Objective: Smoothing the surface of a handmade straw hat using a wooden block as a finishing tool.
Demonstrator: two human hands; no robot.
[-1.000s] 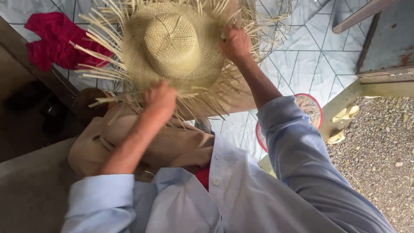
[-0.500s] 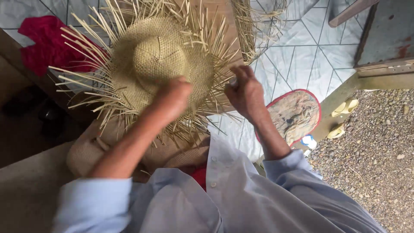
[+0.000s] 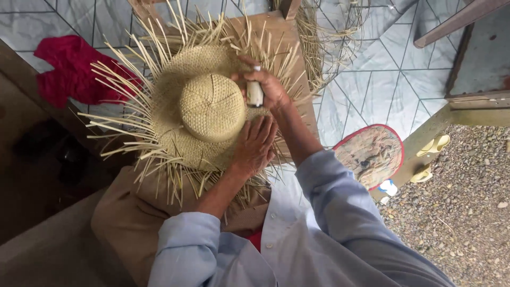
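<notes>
My right hand had come back to the straw hat at two o'clock, closed around a small pale tool; my left hand, fingers spread, pressed the brim at five o'clock, steadying it.

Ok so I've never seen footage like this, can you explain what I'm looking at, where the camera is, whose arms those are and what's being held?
The camera sits on a person's head and looks straight down, so the two arms in light blue sleeves are the wearer's own. There is no machine here, just bare hands.

In the middle is a half-woven straw hat, loose straw ends sticking out all round its brim. It rests on a wooden stand in front of the person's lap.

The left hand lies flat on the brim beside the crown. The right hand grips a small pale tool; what kind is unclear.

Around it: a red cloth on the tiled floor, a red-edged mat, and gravel to the right.
</notes>
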